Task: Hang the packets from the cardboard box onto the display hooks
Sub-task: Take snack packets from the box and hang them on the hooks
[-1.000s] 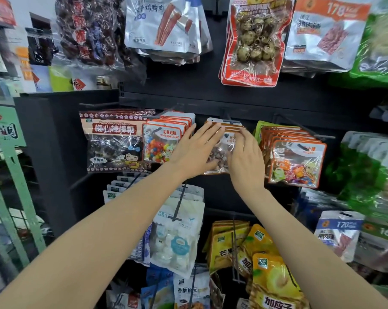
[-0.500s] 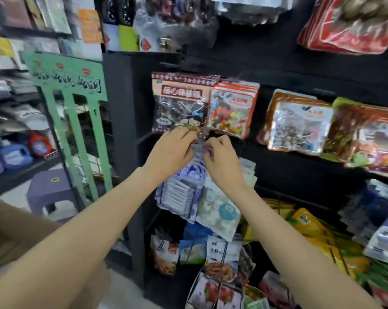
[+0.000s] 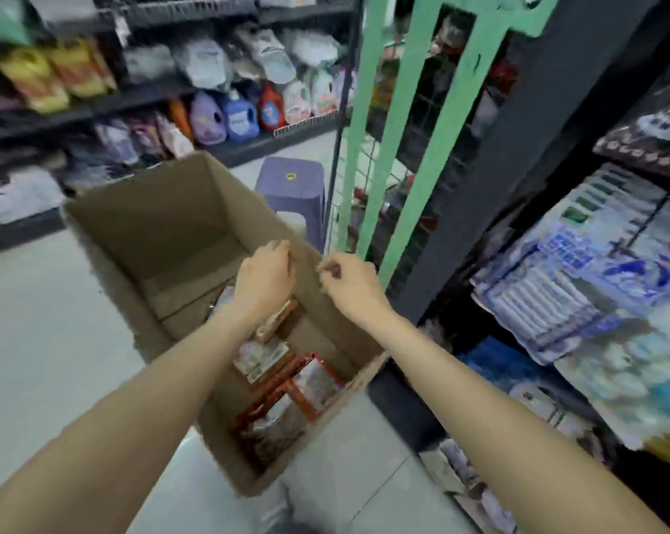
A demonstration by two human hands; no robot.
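A person's left hand and right hand, both empty with fingers loosely curled, hover side by side but apart over an open cardboard box on the shop floor. The packets lie at the box's bottom, at six o'clock from the left hand and seven o'clock from the right, well below both. Light, crinkly and probably slick, they look best pinched at the stiffer top edge. Filled display hooks stand at three o'clock; a purple stool sits at twelve.

Blurred packets, perhaps snacks.
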